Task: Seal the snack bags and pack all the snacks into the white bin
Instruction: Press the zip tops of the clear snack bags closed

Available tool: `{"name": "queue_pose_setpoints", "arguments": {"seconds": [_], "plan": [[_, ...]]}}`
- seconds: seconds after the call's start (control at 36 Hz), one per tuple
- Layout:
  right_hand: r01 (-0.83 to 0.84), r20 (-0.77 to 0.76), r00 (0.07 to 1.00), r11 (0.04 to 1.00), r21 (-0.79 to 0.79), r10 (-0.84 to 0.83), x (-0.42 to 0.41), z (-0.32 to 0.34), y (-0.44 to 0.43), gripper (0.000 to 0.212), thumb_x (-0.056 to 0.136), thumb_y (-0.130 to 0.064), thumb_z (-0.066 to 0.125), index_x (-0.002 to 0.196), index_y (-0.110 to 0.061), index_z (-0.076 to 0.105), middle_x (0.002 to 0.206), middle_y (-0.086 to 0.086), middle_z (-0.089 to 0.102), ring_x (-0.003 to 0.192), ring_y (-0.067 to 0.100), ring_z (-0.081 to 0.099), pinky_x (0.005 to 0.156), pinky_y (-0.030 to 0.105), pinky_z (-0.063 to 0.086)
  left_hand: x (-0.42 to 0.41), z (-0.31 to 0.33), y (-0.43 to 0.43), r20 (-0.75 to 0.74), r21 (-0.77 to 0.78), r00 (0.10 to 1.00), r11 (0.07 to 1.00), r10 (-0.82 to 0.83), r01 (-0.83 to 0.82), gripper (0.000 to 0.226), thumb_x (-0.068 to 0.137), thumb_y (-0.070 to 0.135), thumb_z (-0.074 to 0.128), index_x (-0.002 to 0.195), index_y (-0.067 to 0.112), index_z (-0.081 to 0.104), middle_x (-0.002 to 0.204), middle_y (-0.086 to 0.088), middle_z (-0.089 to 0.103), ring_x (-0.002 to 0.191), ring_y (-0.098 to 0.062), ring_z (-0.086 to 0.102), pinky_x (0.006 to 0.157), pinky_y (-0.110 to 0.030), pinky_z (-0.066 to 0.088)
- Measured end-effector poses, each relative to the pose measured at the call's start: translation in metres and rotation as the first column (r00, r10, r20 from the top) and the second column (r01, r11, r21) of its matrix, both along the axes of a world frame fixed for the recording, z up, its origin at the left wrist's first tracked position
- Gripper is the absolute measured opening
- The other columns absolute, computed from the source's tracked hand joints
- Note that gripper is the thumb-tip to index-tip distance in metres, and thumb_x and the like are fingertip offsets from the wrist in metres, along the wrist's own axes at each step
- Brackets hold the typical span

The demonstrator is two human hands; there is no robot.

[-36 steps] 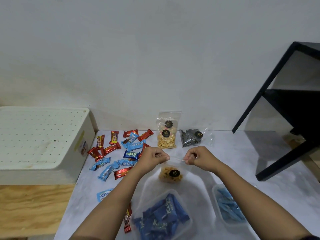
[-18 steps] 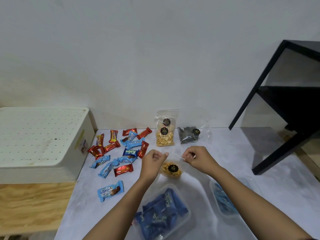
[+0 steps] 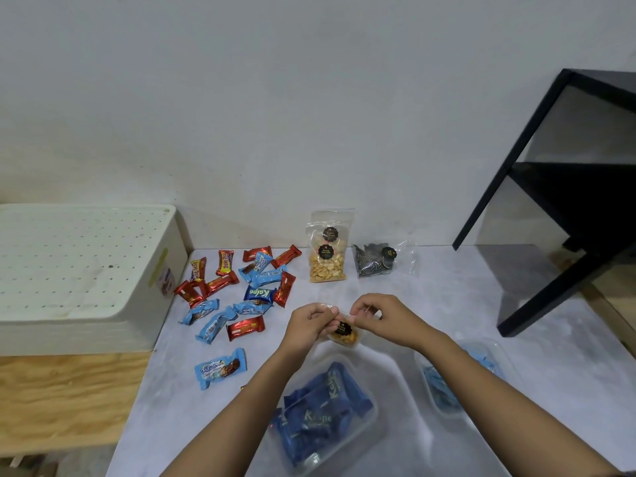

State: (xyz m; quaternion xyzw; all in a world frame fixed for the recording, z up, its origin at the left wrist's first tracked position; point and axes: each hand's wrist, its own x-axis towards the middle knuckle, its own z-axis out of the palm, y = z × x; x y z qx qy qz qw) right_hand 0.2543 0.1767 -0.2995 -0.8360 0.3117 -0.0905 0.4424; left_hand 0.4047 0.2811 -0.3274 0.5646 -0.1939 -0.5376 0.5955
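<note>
A white bin (image 3: 86, 270), perforated face up, sits at far left on a wooden board (image 3: 69, 390), hard against the edge of the pale counter (image 3: 464, 304). Just right of it, loose bars (image 3: 237, 287) in red and blue wrappers lie scattered over the counter's back left area, some overlapping. One blue bar (image 3: 220, 368) lies apart from them, nearer the person. At the back, close to the wall (image 3: 309, 115), a clear nut bag (image 3: 327, 256) stands upright with two black stickers. Just beside it to the right a dark bag (image 3: 375, 261) of black patterned pieces lies slumped, its clear top trailing off to the right. In mid-counter a person's two bare hands meet. The left hand (image 3: 309, 321) and the right hand (image 3: 382, 315), fingers curled, each pinch the top edge of a small bag (image 3: 344, 333) of yellow snacks bearing a black sticker, fingertips almost touching over it. Whether this bag rests on the counter or hangs just above it cannot be told. Beside the left forearm, near the front edge, a clear pouch (image 3: 323, 407) packed with dark blue bars lies flat. A second pouch (image 3: 444, 387), also clear, lies partly under the right forearm and holds light blue packets. A black shelf frame (image 3: 568, 201) fills the far right, its slanted legs reaching down by the counter's far corner
</note>
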Motion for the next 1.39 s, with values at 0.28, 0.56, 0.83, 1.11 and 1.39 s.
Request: {"name": "queue_pose_setpoints", "arguments": {"seconds": [0.28,0.56,0.83,1.11,1.39], "plan": [[0.021,-0.064,0.998,0.978,0.208,-0.008,0.017,0.005,0.01,0.014,0.09,-0.014,0.054,0.08,-0.018,0.062,0.07,-0.004,0.059,0.066,0.013,0.053,0.059,0.02,0.043,0.009,0.0,0.005,0.087,0.018,0.995,0.998,-0.053,0.052,0.012,0.091,0.004,0.053,0.088,0.002,0.065,0.079,-0.012,0.065,0.061,-0.005,0.064,0.066,-0.014,0.055],[0.074,-0.08,0.995,0.972,0.223,-0.058,0.032,0.004,0.018,0.03,0.092,-0.006,0.047,0.067,-0.022,0.054,0.063,-0.006,0.051,0.048,-0.005,0.046,0.043,0.004,0.031,0.019,0.0,0.009,0.269,0.072,0.95,0.987,-0.156,0.142,0.014,0.093,0.004,0.049,0.095,0.0,0.062,0.077,-0.007,0.064,0.065,-0.006,0.061,0.066,-0.013,0.052],[0.064,-0.054,0.997,0.96,0.273,-0.051,0.037,0.004,0.02,0.017,0.09,-0.004,0.052,0.075,-0.008,0.059,0.06,0.003,0.056,0.041,-0.002,0.049,0.041,0.006,0.032,0.02,0.002,0.014,0.418,0.093,0.889,0.982,-0.187,0.162,0.015,0.092,0.0,0.047,0.099,-0.003,0.061,0.083,-0.01,0.064,0.074,-0.013,0.062,0.068,-0.013,0.053],[0.104,-0.099,0.992,0.963,0.249,-0.081,0.033,0.008,0.018,0.023,0.091,-0.007,0.049,0.073,-0.017,0.058,0.055,-0.003,0.056,0.041,-0.003,0.048,0.039,0.011,0.031,0.014,0.0,0.011,0.534,0.087,0.836,0.991,-0.13,0.098,0.015,0.092,0.003,0.05,0.095,0.002,0.064,0.085,-0.01,0.064,0.072,-0.01,0.06,0.068,-0.015,0.051],[0.123,-0.067,0.991,0.981,0.149,-0.115,0.027,0.01,0.014,0.018,0.091,-0.009,0.051,0.076,-0.015,0.06,0.063,-0.004,0.056,0.046,-0.001,0.05,0.042,0.005,0.034,0.011,0.004,0.002,0.497,0.093,0.855,0.989,-0.145,0.114,0.019,0.093,0.001,0.047,0.1,-0.005,0.063,0.081,-0.009,0.062,0.067,-0.007,0.06,0.062,-0.008,0.049]]}}
